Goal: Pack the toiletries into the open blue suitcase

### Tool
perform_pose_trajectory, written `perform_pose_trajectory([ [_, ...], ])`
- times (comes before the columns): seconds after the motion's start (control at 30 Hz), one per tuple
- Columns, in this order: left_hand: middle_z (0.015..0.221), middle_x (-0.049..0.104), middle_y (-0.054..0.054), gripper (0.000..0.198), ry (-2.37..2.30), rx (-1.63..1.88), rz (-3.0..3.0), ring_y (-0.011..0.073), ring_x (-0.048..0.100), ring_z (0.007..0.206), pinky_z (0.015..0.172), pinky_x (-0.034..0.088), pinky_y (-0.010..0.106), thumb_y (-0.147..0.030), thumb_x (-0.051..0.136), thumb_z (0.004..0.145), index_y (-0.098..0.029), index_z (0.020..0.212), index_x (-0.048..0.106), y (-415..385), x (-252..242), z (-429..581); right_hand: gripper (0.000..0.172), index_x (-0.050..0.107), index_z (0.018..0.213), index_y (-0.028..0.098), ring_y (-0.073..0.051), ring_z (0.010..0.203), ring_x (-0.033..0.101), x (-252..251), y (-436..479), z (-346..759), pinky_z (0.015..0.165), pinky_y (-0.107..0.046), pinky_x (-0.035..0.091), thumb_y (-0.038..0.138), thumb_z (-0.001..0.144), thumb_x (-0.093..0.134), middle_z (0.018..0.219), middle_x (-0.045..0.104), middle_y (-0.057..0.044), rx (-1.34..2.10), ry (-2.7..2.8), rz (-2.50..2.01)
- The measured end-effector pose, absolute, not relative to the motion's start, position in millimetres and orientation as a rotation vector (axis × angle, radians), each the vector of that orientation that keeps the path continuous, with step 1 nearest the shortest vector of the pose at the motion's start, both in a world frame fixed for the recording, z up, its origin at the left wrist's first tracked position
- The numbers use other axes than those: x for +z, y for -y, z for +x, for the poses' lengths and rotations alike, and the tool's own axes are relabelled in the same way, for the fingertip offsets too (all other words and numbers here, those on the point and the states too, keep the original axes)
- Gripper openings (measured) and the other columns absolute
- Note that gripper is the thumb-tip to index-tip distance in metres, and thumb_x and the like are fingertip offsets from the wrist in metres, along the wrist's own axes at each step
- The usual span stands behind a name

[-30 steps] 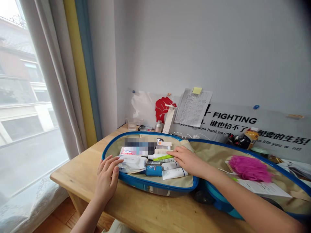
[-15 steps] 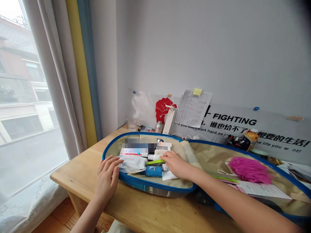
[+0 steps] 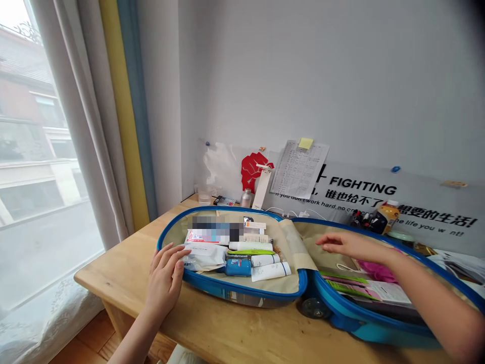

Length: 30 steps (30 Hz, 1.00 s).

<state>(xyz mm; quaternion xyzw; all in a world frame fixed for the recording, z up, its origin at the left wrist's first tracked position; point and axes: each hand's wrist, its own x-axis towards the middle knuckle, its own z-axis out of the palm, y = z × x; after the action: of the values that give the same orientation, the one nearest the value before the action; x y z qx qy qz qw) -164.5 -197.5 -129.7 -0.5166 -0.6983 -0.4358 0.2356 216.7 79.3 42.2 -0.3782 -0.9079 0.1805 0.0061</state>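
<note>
A small blue suitcase [image 3: 265, 298] lies unfolded on the wooden table, with a cream lining. My left hand [image 3: 166, 275] rests over the left half's rim, fingers stretched out, their tips at a white wipes pack [image 3: 206, 254]. Inside that half are a blue bottle [image 3: 238, 266], a green toothbrush-like item [image 3: 250, 252], several white tubes [image 3: 271, 271] and small boxes; part of the contents is pixelated. Above the right half hovers my right hand [image 3: 346, 245], fingers extended, nothing seen in it. Below its forearm lie a pink mesh bath puff [image 3: 375, 270] and green-and-pink packages [image 3: 348, 285], partly hidden.
Along the wall stand a silver bottle [image 3: 246, 198], a white upright strip [image 3: 261, 189] and an orange-labelled bottle [image 3: 389, 215]. A poster and a paper sheet [image 3: 299, 169] hang behind. Curtains [image 3: 125, 101] and a window are to the left; the table edge [image 3: 94, 288] runs below.
My right hand has left the green item in the left half and moved right, over the other half. The green item now lies across the tubes. My left hand has stayed put.
</note>
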Motion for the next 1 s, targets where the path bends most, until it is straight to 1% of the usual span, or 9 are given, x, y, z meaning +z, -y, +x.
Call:
perform_pose_trajectory([
  [0.1, 0.116, 0.067, 0.005, 0.036, 1.904, -1.188, -1.415, 0.0260, 0.048, 0.123, 0.111, 0.027, 0.048, -0.030, 0.033, 0.097, -0.025, 0.108, 0.067, 197.8, -129.6, -165.0, 0.032, 0.069, 0.087, 0.023, -0.025, 0.087, 0.068, 24.4, -82.7, 243.4, 0.077, -0.034, 0.054, 0.046, 0.069, 0.057, 0.091, 0.073, -0.008, 0.642, 2.850, -1.290],
  [0.27, 0.115, 0.067, 0.007, 0.036, 1.871, -1.172, -1.418, 0.0266, 0.049, 0.122, 0.107, 0.030, 0.048, -0.029, 0.032, 0.098, -0.023, 0.109, 0.066, 197.3, -128.3, -164.2, 0.023, 0.064, 0.081, 0.022, -0.026, 0.087, 0.065, -7.1, -84.6, 260.6, 0.078, -0.035, 0.050, 0.034, 0.063, 0.057, 0.090, 0.069, -0.010, 0.565, 2.806, -1.423],
  [0.47, 0.114, 0.067, 0.007, 0.037, 1.871, -1.176, -1.415, 0.0271, 0.049, 0.122, 0.106, 0.032, 0.049, -0.029, 0.031, 0.098, -0.022, 0.110, 0.065, 197.1, -127.4, -162.6, 0.025, 0.062, 0.078, 0.019, -0.022, 0.076, 0.063, -15.0, -89.7, 258.0, 0.065, -0.029, 0.046, 0.025, 0.054, 0.060, 0.078, 0.066, -0.005, 0.571, 2.856, -1.567],
  [0.57, 0.113, 0.067, 0.006, 0.037, 1.863, -1.187, -1.408, 0.0266, 0.050, 0.121, 0.107, 0.032, 0.048, -0.029, 0.032, 0.097, -0.023, 0.109, 0.066, 197.3, -126.9, -162.8, 0.026, 0.061, 0.079, 0.019, -0.021, 0.074, 0.062, -15.3, -89.4, 255.8, 0.063, -0.028, 0.044, 0.022, 0.053, 0.059, 0.078, 0.066, -0.004, 0.556, 2.872, -1.601],
  [0.67, 0.113, 0.067, 0.006, 0.037, 1.872, -1.205, -1.400, 0.0259, 0.050, 0.122, 0.108, 0.032, 0.047, -0.030, 0.032, 0.097, -0.024, 0.108, 0.067, 197.2, -126.8, -163.1, 0.022, 0.060, 0.075, 0.020, -0.021, 0.072, 0.061, -15.6, -87.4, 254.1, 0.061, -0.028, 0.042, 0.021, 0.053, 0.059, 0.074, 0.065, -0.003, 0.537, 2.881, -1.602],
  [0.77, 0.114, 0.067, 0.006, 0.037, 1.885, -1.215, -1.402, 0.0256, 0.049, 0.123, 0.109, 0.032, 0.047, -0.030, 0.032, 0.097, -0.024, 0.107, 0.067, 197.0, -127.0, -162.9, 0.013, 0.059, 0.067, 0.021, -0.021, 0.069, 0.061, -14.7, -85.1, 254.5, 0.061, -0.028, 0.041, 0.023, 0.055, 0.060, 0.069, 0.064, -0.002, 0.543, 2.883, -1.574],
  [0.87, 0.113, 0.067, 0.005, 0.037, 1.884, -1.222, -1.398, 0.0253, 0.050, 0.122, 0.110, 0.031, 0.047, -0.031, 0.032, 0.097, -0.025, 0.106, 0.068, 196.8, -127.6, -163.0, 0.009, 0.059, 0.068, 0.021, -0.021, 0.069, 0.061, -9.5, -84.5, 259.0, 0.060, -0.029, 0.041, 0.030, 0.064, 0.059, 0.070, 0.065, -0.004, 0.502, 2.828, -1.550],
  [0.93, 0.113, 0.067, 0.006, 0.038, 1.883, -1.224, -1.396, 0.0254, 0.050, 0.121, 0.110, 0.032, 0.047, -0.032, 0.032, 0.097, -0.025, 0.105, 0.068, 196.6, -128.4, -163.4, 0.018, 0.061, 0.077, 0.020, -0.023, 0.068, 0.061, -2.1, -85.1, 261.8, 0.060, -0.030, 0.041, 0.036, 0.073, 0.053, 0.071, 0.066, -0.007, 0.405, 2.740, -1.561],
  [1.0, 0.114, 0.067, 0.005, 0.037, 1.886, -1.221, -1.398, 0.0255, 0.050, 0.122, 0.110, 0.031, 0.048, -0.032, 0.032, 0.097, -0.025, 0.106, 0.068, 196.2, -129.6, -164.2, 0.034, 0.062, 0.098, 0.017, -0.026, 0.069, 0.062, 8.0, -84.9, 259.9, 0.060, -0.033, 0.042, 0.041, 0.082, 0.043, 0.079, 0.068, -0.012, 0.299, 2.637, -1.571],
])
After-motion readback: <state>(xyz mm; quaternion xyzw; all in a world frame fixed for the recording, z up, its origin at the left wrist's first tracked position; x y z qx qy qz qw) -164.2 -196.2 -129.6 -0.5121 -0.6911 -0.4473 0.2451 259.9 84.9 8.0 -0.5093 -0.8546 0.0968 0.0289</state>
